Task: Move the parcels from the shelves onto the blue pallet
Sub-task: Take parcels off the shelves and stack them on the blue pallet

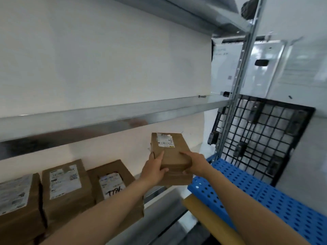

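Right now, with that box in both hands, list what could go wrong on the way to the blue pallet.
The left hand and right hand grip the box only at its near end, so the far end may dip and slip. The metal post stands just left of the blue pallet; the box could clip it.

View: a single wide-angle camera worn on the person's head.
Position: right in front of the grey metal shelving [106, 119], higher than its lower shelf, so parcel tops show.
Facing: forward and down, slightly rolled, so the shelf ledges slant across the frame.
Nearness: close; both forearms stretch in from the bottom edge, and the left hand [153, 171] and right hand [195, 164] grip a brown cardboard parcel [170, 153] just below centre.
Right side: a blue perforated plastic pallet [265, 195] lies below a black wire grid [256, 135].
Edges: straight lines bend and the picture is slightly blurred.
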`<state>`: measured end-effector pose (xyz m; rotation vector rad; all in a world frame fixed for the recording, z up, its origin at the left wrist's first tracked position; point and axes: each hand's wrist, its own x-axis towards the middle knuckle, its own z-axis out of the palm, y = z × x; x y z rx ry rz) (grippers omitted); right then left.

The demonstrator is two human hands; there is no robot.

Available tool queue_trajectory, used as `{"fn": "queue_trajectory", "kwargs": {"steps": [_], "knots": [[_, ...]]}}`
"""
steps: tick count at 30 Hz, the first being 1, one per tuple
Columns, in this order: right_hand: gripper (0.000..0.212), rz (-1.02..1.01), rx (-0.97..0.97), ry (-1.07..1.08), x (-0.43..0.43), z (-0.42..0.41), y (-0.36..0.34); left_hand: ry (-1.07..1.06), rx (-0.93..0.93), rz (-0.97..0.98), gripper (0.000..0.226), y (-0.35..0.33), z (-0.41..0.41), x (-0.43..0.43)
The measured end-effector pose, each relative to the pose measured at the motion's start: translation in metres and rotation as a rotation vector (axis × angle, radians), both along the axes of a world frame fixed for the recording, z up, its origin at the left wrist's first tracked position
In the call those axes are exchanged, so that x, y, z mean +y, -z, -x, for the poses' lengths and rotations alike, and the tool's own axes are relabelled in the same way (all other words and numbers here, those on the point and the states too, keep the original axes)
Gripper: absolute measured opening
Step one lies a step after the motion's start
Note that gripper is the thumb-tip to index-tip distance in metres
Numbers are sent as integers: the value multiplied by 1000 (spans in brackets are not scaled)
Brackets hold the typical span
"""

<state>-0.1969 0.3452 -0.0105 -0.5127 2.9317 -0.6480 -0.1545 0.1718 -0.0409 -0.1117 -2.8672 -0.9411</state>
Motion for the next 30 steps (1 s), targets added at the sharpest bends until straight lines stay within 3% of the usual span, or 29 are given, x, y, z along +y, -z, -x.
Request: {"fn": "queue_trajectory", "kwargs": {"steps": [12,19,30], "knots": [[82,-40,-80,379,155,8,38,373,-25,-54,72,40,74,144],[107,80,-191,476,225,74,62,533,-61,-68,70,60,156,209],[109,160,-313,521,270,196,133,563,-153,-21,71,132,294,255]]}}
